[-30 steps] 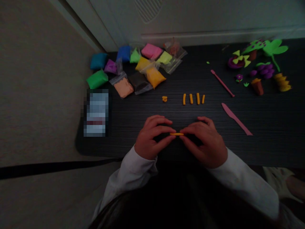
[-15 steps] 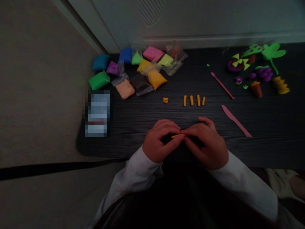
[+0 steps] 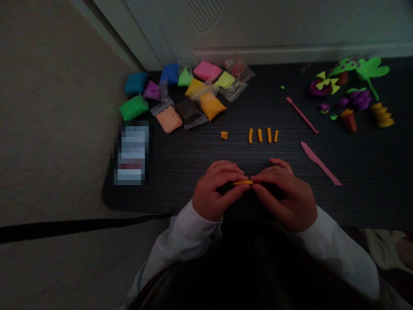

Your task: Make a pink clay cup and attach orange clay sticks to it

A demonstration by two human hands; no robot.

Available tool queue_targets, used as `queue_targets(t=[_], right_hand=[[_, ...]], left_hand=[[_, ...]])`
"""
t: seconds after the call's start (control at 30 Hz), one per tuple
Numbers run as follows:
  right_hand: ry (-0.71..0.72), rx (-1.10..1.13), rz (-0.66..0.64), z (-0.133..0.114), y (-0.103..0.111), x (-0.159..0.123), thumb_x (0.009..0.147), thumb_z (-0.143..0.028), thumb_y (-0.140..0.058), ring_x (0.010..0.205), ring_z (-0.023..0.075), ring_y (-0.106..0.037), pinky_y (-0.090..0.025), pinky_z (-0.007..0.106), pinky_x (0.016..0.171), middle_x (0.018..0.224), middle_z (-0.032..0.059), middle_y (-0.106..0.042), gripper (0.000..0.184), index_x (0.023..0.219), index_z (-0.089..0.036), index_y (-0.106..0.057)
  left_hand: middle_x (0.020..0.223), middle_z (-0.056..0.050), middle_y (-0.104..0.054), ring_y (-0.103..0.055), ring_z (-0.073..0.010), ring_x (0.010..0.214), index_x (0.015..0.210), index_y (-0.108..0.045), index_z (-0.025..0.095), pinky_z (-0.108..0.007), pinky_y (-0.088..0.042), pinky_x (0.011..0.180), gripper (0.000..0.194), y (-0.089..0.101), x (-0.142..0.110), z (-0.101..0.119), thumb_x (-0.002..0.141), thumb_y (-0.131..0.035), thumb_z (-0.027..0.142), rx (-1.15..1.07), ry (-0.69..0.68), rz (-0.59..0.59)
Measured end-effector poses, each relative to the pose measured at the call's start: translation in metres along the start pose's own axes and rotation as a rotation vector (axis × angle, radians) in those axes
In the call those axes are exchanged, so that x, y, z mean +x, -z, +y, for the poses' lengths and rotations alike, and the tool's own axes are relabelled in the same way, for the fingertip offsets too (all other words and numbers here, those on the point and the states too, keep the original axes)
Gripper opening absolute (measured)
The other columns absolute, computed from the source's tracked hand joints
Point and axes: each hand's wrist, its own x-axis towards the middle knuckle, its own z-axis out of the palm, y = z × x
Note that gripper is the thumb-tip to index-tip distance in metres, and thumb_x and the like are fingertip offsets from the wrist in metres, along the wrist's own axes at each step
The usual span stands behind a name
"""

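Between the thumb and fingers of my left hand point(image 3: 219, 187) lies a thin roll of orange modelling clay point(image 3: 243, 182), pinched near the table's front edge. My right hand point(image 3: 287, 196) has its thumb and forefinger closed at the roll's right end; its other fingers are curled loosely. Beyond the hands, several short orange clay sticks point(image 3: 260, 135) stand in a row on the dark table point(image 3: 193, 155). Left of them sits a small folded orange clay piece point(image 3: 224, 135).
Bags of coloured clay point(image 3: 211, 106) lie at the back left, above a blurred-out phone-like object point(image 3: 131, 155). To the right are a pink clay knife point(image 3: 319, 162), a thin pink stick tool point(image 3: 301, 114) and finished clay figures point(image 3: 358, 98).
My right hand has shifted slightly right, showing more of the roll's right end. The left hand stays nearly in place with the roll.
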Motion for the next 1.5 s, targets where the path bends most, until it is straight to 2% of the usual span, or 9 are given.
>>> queue_targets(t=[0.33,0.5,0.6,1.33,1.5], right_hand=[[-0.004,-0.022,-0.001,0.0005,-0.0005,-0.0004,0.076,-0.018,-0.056,0.071,0.0129,-0.061,-0.035,0.040,0.093,0.075,-0.0009,-0.067,0.010,0.084,-0.022,-0.061],[0.043,-0.036,0.029,0.0016,-0.0004,-0.0031,0.076,-0.014,-0.054,0.068,0.0121,-0.060,-0.036,0.040,0.093,0.076,0.0002,-0.067,0.020,0.095,-0.020,-0.060],[0.082,-0.051,0.002,0.0019,-0.0005,-0.0034,0.077,-0.013,-0.053,0.067,0.0117,-0.059,-0.036,0.041,0.092,0.075,0.0003,-0.067,0.024,0.099,-0.019,-0.060],[0.095,-0.043,-0.024,0.0003,-0.0026,-0.0020,0.076,-0.010,-0.052,0.069,0.0120,-0.058,-0.036,0.041,0.089,0.076,0.0018,-0.065,0.030,0.105,-0.016,-0.058],[0.089,-0.018,0.004,0.0018,-0.0046,-0.0034,0.076,-0.011,-0.053,0.067,0.0134,-0.057,-0.041,0.034,0.071,0.076,0.0039,-0.065,0.029,0.104,-0.014,-0.059]], left_hand=[[0.081,-0.005,-0.066,-0.059,-0.0182,0.086,0.082,-0.065,0.018,-0.037,-0.049,0.082,0.017,0.0000,-0.0012,0.0004,0.066,-0.067,0.015,0.039,-0.032,0.002],[0.083,-0.005,-0.064,-0.058,-0.0173,0.087,0.082,-0.064,0.016,-0.037,-0.049,0.082,0.017,-0.0020,-0.0042,-0.0003,0.066,-0.065,0.010,0.109,-0.058,0.126],[0.082,-0.005,-0.063,-0.058,-0.0171,0.086,0.082,-0.064,0.015,-0.037,-0.048,0.082,0.018,-0.0030,-0.0047,-0.0013,0.065,-0.066,0.009,0.154,-0.082,0.176],[0.078,-0.005,-0.065,-0.059,-0.0160,0.083,0.080,-0.064,0.014,-0.035,-0.049,0.080,0.014,-0.0043,-0.0014,-0.0004,0.066,-0.066,0.011,0.198,-0.104,0.151],[0.077,-0.005,-0.065,-0.059,-0.0163,0.082,0.079,-0.063,0.015,-0.035,-0.049,0.079,0.013,-0.0046,-0.0018,-0.0005,0.067,-0.065,0.012,0.195,-0.094,0.162]])
